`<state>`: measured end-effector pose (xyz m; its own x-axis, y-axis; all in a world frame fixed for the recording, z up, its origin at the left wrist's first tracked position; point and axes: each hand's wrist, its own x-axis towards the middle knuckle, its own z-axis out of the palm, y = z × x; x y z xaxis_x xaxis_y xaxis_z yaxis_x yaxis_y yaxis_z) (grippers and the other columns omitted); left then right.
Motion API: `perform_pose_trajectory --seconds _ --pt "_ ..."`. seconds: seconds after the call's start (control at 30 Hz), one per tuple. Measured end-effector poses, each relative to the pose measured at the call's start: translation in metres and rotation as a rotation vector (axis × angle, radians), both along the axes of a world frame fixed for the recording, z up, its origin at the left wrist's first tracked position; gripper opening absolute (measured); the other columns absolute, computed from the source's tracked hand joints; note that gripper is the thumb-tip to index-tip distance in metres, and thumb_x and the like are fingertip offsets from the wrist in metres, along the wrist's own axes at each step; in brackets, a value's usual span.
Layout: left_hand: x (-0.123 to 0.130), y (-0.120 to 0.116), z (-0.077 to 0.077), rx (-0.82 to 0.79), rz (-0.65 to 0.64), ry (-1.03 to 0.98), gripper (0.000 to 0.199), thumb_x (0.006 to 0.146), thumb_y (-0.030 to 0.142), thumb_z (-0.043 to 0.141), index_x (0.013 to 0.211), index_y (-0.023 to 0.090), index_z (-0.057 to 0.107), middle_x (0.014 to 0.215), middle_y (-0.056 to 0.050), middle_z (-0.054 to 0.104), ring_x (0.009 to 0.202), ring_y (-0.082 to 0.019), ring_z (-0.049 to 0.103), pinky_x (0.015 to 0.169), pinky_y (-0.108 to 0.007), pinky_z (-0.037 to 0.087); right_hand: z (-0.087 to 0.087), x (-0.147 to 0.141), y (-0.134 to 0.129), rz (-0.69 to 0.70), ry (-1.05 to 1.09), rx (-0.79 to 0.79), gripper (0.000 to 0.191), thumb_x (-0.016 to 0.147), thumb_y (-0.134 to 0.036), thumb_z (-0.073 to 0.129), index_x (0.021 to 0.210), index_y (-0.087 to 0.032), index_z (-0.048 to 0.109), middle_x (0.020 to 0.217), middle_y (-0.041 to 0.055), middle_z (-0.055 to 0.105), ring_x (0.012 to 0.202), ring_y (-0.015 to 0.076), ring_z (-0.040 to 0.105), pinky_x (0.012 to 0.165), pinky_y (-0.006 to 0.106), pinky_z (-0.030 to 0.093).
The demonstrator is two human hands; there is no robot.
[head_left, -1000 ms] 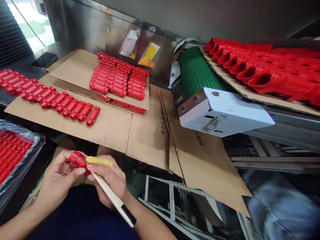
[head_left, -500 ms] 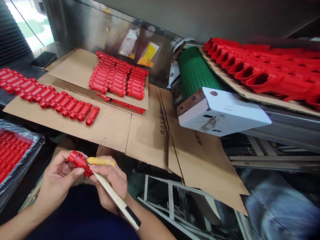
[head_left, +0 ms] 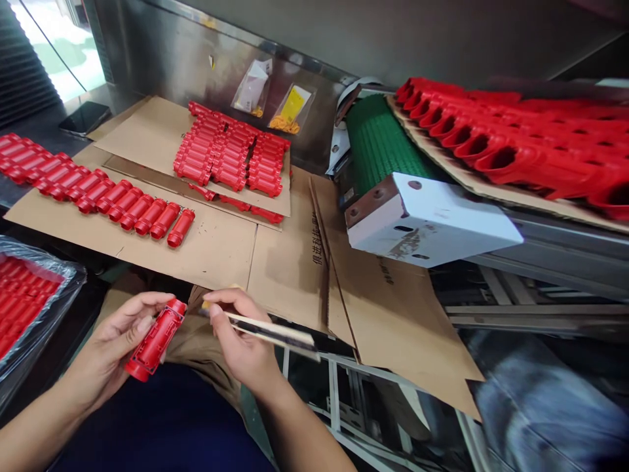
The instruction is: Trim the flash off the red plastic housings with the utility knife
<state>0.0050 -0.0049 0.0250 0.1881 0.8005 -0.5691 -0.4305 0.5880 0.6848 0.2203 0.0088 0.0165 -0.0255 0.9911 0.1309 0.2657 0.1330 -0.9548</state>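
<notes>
My left hand (head_left: 111,344) is closed round a red plastic cylindrical part (head_left: 156,337), held tilted above my lap with dark-outlined cutouts facing up. To its right and apart from it, my right hand (head_left: 246,341) grips a slim pale-handled tool (head_left: 275,333) with a black end section. The tool is smeared by motion, and its working tip cannot be made out. Something yellow covers a fingertip of that hand. Beyond my hands, a row of similar red parts (head_left: 144,215) lies on cardboard (head_left: 216,262).
Stacked red parts (head_left: 228,151) rest on raised cardboard. A lined bin of red parts (head_left: 29,301) stands left. At right, a green conveyor belt (head_left: 383,141) with a white bracket (head_left: 427,219) carries larger red pieces (head_left: 531,137). A denim-covered leg (head_left: 550,406) is at lower right.
My right hand has moved right with the tool, away from the red part. My left hand has turned the part more upright, and more of its surface shows.
</notes>
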Motion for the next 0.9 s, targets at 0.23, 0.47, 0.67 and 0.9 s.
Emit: perform_pose_trajectory --seconds 0.23,0.47,0.67,0.9 --pt "0.001 -0.001 0.005 0.116 0.031 0.021 0.08 0.057 0.07 0.1 0.119 0.021 0.089 0.14 -0.015 0.078 0.081 -0.017 0.069 0.077 -0.024 0.061 -0.008 -0.013 0.0 0.202 0.134 -0.333 0.037 0.104 -0.051 0.068 0.086 -0.019 0.072 0.065 -0.0023 0.068 0.052 0.0112 0.061 0.051 0.022 0.05" --pt "-0.001 0.003 -0.01 0.172 0.158 0.123 0.031 0.079 0.035 0.097 0.102 0.02 0.083 0.106 -0.009 0.082 0.071 -0.013 0.065 0.057 -0.019 0.052 -0.002 -0.007 -0.011 0.112 0.027 0.229 0.018 0.104 -0.024 0.073 0.121 -0.022 0.077 0.107 0.0091 0.085 0.096 0.0208 0.083 0.085 0.032 0.069" --pt "-0.011 0.001 -0.021 0.242 0.024 0.049 0.027 0.089 0.033 0.09 0.109 0.019 0.08 0.107 -0.011 0.082 0.065 -0.01 0.06 0.058 -0.02 0.053 -0.002 -0.009 -0.008 0.201 0.054 0.449 0.027 0.103 -0.015 0.074 0.127 -0.024 0.08 0.116 0.0097 0.086 0.102 0.0221 0.081 0.086 0.035 0.07" --pt "-0.009 0.002 -0.022 0.252 0.033 0.076 0.029 0.088 0.031 0.091 0.111 0.02 0.077 0.11 -0.011 0.082 0.07 -0.012 0.065 0.058 -0.019 0.055 -0.004 -0.013 -0.008 0.193 0.056 0.472 0.025 0.103 -0.016 0.074 0.126 -0.022 0.081 0.115 0.012 0.085 0.09 0.0212 0.076 0.077 0.036 0.069"
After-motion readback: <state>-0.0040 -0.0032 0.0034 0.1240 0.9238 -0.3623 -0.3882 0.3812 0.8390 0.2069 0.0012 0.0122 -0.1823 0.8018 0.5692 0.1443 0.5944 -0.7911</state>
